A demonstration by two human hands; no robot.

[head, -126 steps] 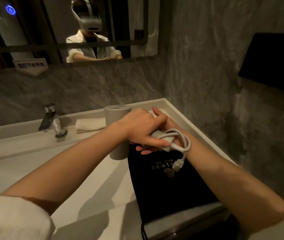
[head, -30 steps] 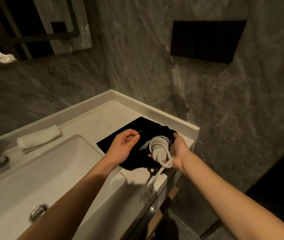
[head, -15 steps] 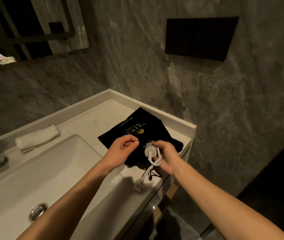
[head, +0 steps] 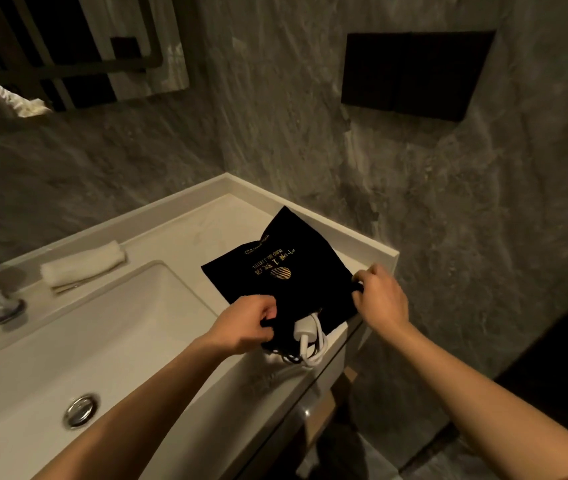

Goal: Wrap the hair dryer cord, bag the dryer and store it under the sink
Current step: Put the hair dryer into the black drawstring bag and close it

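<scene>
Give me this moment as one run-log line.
step: bagging dryer | left hand: pinching black bag mouth | right hand: gripping bag edge | dryer: partly inside, cord protruding | storage: pending

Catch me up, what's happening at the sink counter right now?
A person is bagging the hair dryer. The left hand pinches the near edge of the black drawstring bag at its mouth, and the right hand grips the bag's right edge. The dryer is mostly inside, with its white handle end and the looped cord sticking out at the counter's front edge. The bag is not closed yet. A folded towel lies behind the basin.
</scene>
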